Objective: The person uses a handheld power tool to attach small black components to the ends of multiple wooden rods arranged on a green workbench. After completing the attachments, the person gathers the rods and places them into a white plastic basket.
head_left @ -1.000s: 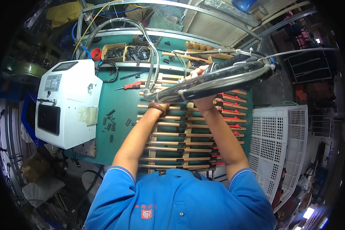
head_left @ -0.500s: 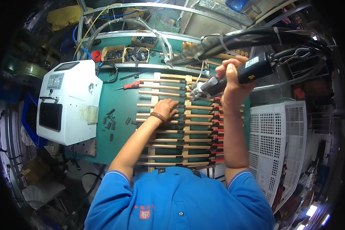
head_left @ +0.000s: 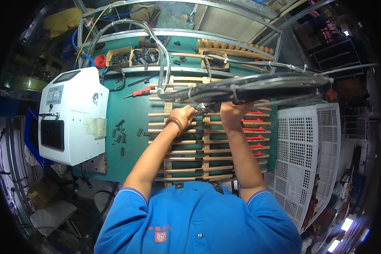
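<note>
My left hand [head_left: 183, 117] and my right hand [head_left: 233, 113] sit close together over a wooden slat rack [head_left: 186, 151] on the green workbench [head_left: 129, 148]. A black powered hand tool [head_left: 258, 89] with a bundle of cables and hoses lies across the view just above both hands; my right hand grips its underside near the tip. My left hand rests on a slat beside the tool tip [head_left: 205, 106], fingers curled; what it pinches is hidden. Red-tipped pieces [head_left: 253, 129] line the rack's right side.
A white box machine [head_left: 70, 116] stands at the bench's left. Small black parts [head_left: 122, 131] lie loose on the green mat. Cardboard trays of black parts [head_left: 133, 56] sit at the back. A red-handled tool [head_left: 142, 91] lies near them. White perforated crates [head_left: 302, 156] stand right.
My right hand has brought the tool down from up right to the rack's middle, next to my left hand. My left hand has stayed on the slats.
</note>
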A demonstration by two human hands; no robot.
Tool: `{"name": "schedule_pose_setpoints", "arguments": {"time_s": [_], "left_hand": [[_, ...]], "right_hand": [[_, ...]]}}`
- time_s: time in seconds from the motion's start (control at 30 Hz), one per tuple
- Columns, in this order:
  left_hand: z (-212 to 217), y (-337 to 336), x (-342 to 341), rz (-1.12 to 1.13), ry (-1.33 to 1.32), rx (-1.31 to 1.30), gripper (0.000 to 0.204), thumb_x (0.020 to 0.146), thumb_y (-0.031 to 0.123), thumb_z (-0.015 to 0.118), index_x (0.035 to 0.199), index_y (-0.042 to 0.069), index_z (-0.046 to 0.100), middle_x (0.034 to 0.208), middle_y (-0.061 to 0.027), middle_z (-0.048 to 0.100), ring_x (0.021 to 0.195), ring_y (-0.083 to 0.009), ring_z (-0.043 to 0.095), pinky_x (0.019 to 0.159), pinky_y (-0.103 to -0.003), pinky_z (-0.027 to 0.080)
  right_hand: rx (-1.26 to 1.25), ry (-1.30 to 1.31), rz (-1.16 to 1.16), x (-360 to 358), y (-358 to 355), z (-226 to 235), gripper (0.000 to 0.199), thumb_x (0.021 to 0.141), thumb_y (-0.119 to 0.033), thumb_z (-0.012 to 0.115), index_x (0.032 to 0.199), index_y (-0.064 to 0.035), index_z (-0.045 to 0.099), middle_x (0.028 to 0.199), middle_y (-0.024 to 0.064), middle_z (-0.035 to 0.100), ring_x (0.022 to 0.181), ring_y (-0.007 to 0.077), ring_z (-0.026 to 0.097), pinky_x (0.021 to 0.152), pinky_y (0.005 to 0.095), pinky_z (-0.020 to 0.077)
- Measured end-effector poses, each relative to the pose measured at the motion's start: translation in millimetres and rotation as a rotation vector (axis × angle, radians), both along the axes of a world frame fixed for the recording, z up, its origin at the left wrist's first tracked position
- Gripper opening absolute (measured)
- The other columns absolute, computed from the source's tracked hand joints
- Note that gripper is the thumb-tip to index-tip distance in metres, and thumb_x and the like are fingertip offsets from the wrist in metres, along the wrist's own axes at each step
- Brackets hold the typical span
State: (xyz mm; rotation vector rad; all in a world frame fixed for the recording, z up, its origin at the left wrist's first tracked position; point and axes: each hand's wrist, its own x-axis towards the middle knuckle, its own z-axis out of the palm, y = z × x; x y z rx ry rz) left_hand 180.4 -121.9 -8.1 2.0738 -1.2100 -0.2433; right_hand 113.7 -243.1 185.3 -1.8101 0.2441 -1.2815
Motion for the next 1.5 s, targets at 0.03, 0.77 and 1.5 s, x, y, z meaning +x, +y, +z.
{"name": "schedule_pose_setpoints", "arguments": {"time_s": [0.03,0.77,1.5], "left_hand": [[-2.1,0.9,0.0,0.009,0.000,-0.012,0.014,0.078,0.020,0.069,0.091,0.015,0.064,0.088,-0.0051,0.062,0.077,-0.0295,0.063,0.064,-0.041,0.052],[13.7,-1.5,1.6,-0.004,0.112,0.330,0.031,0.087,0.039,0.059,0.110,0.019,0.064,0.111,-0.0088,0.063,0.099,-0.0310,0.061,0.083,-0.043,0.050],[-10.4,26.2,17.4,0.008,0.049,-0.039,0.017,0.076,0.021,0.073,0.089,0.011,0.069,0.086,-0.0072,0.064,0.085,-0.0282,0.062,0.075,-0.039,0.050]], "right_hand": [[-0.018,-0.064,0.003,2.9,0.8,0.4,0.026,0.072,0.011,0.061,0.095,0.0015,0.054,0.088,0.0046,0.060,0.078,0.0126,0.057,0.077,0.0290,0.0473],[-0.199,0.034,-0.042,3.1,1.4,-25.3,0.032,0.072,-0.006,0.073,0.096,0.0001,0.054,0.082,0.0058,0.060,0.068,0.0167,0.056,0.068,0.0274,0.0469],[-0.003,-0.033,0.108,5.0,24.0,-28.1,0.024,0.072,0.003,0.069,0.090,-0.0015,0.055,0.075,0.0001,0.058,0.065,0.0066,0.052,0.061,0.0214,0.0452]]}}
